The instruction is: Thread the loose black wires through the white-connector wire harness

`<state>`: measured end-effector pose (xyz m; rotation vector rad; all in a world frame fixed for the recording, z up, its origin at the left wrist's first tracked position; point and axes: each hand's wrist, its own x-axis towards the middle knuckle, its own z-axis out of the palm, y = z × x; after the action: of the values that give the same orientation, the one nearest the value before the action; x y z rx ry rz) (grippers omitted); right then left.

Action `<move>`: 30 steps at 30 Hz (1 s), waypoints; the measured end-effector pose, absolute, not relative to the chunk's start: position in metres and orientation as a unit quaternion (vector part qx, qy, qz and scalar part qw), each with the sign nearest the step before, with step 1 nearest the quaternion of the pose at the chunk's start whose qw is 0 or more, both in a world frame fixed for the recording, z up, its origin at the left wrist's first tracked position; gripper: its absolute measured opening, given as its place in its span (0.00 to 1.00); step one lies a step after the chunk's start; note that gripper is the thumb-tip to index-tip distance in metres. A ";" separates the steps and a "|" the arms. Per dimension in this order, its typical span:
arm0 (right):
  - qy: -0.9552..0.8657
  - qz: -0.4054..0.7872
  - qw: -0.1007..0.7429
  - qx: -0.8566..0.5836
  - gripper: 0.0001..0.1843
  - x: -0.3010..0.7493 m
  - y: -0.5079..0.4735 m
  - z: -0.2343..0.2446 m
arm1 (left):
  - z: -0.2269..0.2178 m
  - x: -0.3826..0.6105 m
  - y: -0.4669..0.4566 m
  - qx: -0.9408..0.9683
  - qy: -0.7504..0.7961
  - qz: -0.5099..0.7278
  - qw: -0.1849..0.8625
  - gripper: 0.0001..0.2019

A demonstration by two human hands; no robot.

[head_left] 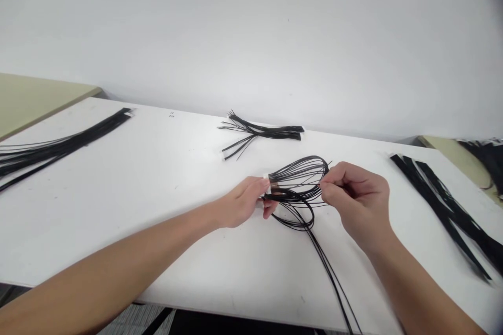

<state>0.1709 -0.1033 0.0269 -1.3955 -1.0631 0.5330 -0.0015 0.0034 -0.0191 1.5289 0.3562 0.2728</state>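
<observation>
A bundle of thin black wires (301, 178) loops between my two hands above the white table (157, 178). My left hand (243, 201) pinches the bundle at its small white connector (267, 183). My right hand (359, 196) is closed, its fingertips pinching the far side of the wire loop. Long ends of the same wires (334, 277) trail off toward the table's front edge.
A small bunch of black wires (261, 133) lies at the back middle. A long bundle of wires (58, 146) runs along the left side, and flat black strips (448, 209) lie on the right. Greenish tables (35, 97) adjoin both ends. A white wall stands behind.
</observation>
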 end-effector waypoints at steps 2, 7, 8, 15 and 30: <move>-0.460 0.227 0.607 -0.607 0.07 0.169 -0.103 0.028 | -0.019 -0.002 0.003 0.690 0.163 0.124 0.695 0.28; -0.475 0.215 0.595 -0.612 0.07 0.169 -0.102 0.026 | -0.019 -0.001 0.003 0.690 0.169 0.122 0.693 0.27; -0.478 0.213 0.591 -0.614 0.07 0.169 -0.102 0.026 | -0.019 -0.001 0.003 0.690 0.168 0.122 0.693 0.27; -0.506 0.200 0.576 -0.611 0.07 0.171 -0.102 0.024 | -0.014 -0.001 0.002 0.650 0.185 0.119 0.728 0.25; -0.611 0.040 0.491 -0.620 0.08 0.171 -0.100 0.021 | -0.019 0.004 0.002 0.551 0.196 0.124 0.801 0.21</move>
<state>0.1706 -0.1003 0.0209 -1.5041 -1.4830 0.0978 0.0042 0.0018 -0.0190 1.1821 0.4193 0.2660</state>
